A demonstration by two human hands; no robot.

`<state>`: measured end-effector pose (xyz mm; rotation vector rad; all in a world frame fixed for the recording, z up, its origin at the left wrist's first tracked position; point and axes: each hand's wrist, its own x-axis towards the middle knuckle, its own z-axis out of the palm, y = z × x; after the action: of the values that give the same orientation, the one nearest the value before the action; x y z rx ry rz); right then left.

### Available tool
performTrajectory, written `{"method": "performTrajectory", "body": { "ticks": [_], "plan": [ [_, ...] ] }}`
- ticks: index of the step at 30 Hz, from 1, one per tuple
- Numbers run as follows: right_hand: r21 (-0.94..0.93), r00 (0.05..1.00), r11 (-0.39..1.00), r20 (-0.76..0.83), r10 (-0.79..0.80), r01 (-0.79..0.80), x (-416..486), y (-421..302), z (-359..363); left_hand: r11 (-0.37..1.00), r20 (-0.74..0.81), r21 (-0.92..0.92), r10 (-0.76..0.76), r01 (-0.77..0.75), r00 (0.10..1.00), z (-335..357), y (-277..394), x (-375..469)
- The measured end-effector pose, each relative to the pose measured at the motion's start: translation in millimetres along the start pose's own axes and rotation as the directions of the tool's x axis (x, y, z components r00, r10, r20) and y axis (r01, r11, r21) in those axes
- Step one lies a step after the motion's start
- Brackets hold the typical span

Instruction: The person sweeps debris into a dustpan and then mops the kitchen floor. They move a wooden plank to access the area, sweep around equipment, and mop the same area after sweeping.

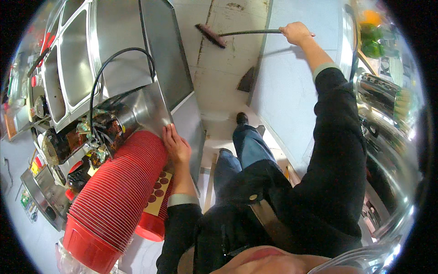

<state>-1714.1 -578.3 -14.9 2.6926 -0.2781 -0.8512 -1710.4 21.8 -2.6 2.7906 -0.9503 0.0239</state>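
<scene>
My right hand [296,33] grips the dark handle [251,32] of a broom, whose pinkish-brown head with dark bristles [211,35] lies on the dirty tiled floor [224,56]. My left hand [177,145] holds nothing. Its fingers lie extended against the edge of a stainless steel counter [150,102]. Right beside it is a long stack of nested red plastic tubs [116,191]. Behind my left wrist, a second red stack [150,226] is partly hidden, with a yellowish sheet of dark red round stickers [158,193] next to it.
Steel food-pan wells [77,58] and a black cable [118,53] are on the left, near dark bottles [56,145]. A pale-topped counter [291,78] borders the aisle on the right. Shiny steel vessels [386,147] stand beyond my right arm. A dark patch [246,80] shows on the floor.
</scene>
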Motion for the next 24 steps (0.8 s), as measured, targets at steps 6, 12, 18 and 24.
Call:
{"method": "performTrajectory", "body": {
  "ticks": [6,12,18,24],
  "plan": [
    [0.134,0.959,0.955,0.07,-0.276,0.265,-26,-44,6,1.0,-0.025,-0.028,0.001,-0.002,1.0,2,-1,-2],
    [0.083,0.897,0.948,0.307,-0.319,0.309,-51,-166,49,0.999,-0.001,-0.046,0.002,-0.002,1.0,-2,-5,0],
    [0.027,0.98,0.999,0.194,-0.038,0.033,-25,-109,54,0.999,0.037,-0.047,-0.02,0.022,0.999,-4,-4,-1],
    [-0.024,0.995,0.994,0.004,0.104,-0.104,-18,-48,28,0.999,-0.009,-0.044,-0.015,0.014,1.0,-3,-2,-1]
  ]
}}
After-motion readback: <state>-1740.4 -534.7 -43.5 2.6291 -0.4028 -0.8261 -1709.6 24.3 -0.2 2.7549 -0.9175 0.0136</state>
